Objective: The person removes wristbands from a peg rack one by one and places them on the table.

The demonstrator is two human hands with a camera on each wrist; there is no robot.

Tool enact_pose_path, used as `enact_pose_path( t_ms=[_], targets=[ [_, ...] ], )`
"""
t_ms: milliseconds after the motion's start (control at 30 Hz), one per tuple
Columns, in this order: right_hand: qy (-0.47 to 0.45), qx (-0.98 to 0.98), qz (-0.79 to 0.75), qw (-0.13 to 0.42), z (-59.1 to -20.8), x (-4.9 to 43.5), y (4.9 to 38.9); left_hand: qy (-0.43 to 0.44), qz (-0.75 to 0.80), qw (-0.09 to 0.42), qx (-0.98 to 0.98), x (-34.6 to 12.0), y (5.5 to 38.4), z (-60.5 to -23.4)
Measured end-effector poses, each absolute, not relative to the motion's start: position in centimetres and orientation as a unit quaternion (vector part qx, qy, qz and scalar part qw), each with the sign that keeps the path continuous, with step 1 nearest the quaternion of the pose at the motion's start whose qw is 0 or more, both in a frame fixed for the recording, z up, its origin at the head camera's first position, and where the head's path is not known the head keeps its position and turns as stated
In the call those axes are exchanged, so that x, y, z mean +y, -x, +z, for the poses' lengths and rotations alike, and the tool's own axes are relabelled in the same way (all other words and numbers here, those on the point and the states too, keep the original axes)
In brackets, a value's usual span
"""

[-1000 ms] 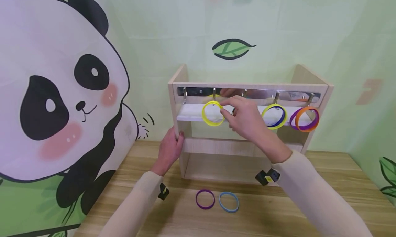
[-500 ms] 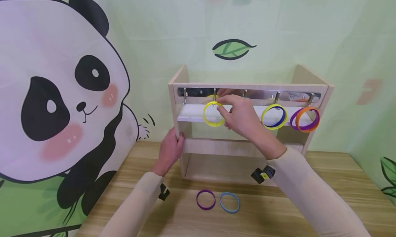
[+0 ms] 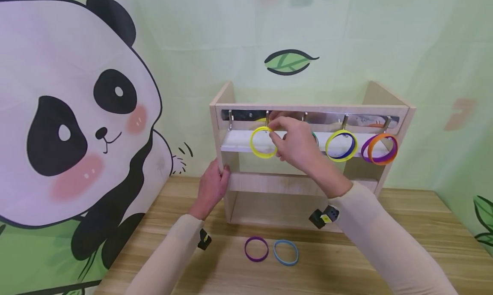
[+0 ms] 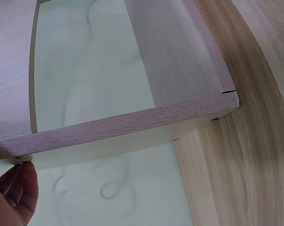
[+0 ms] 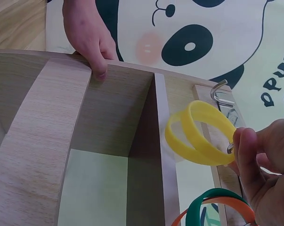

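At the second hook from the left, my right hand (image 3: 296,141) pinches a yellow silicone wristband (image 3: 252,146) by its upper right edge. In the right wrist view two yellow wristbands (image 5: 177,146) overlap at that hook's tip, beside the fingers. My left hand (image 3: 211,183) grips the left side panel of the wooden shelf unit (image 3: 269,183), its thumb on the front edge in the right wrist view. Behind the right hand, a green wristband (image 5: 193,212) and an orange one hang at the middle hook, mostly hidden in the head view.
Yellow and blue wristbands (image 3: 330,157) hang on the fourth hook, orange and purple wristbands (image 3: 393,151) on the fifth. The leftmost hook (image 3: 230,120) is bare. A purple wristband (image 3: 245,248) and a light blue wristband (image 3: 286,264) lie on the table (image 3: 327,273) before the shelf.
My right wrist and forearm have swung slightly left and down, and the front yellow wristband has shifted a little left at the hook. The left hand stays on the side panel.
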State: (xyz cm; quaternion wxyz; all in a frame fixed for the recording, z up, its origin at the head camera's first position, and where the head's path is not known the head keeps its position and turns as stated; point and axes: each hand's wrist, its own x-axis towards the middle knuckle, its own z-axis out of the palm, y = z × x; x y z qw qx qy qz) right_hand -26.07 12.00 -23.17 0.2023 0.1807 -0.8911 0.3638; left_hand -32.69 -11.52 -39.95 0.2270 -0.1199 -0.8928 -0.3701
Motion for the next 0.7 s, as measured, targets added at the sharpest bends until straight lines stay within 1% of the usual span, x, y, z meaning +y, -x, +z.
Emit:
enact_pose_path(
  t_ms=[333,567,700],
  targets=[
    [-0.155,-0.889,0.378,0.208,-23.48,11.77,26.03,0.121,-0.376,0.228,-0.890,-11.58,32.62,-39.94],
    [-0.162,-0.884,0.358,0.251,-23.65,11.37,26.08,0.125,-0.374,0.232,-0.889,-11.59,32.67,-39.85],
    [-0.162,-0.883,0.349,0.269,-23.70,11.18,26.21,0.121,-0.377,0.226,-0.890,-11.59,32.64,-39.84]
  ],
)
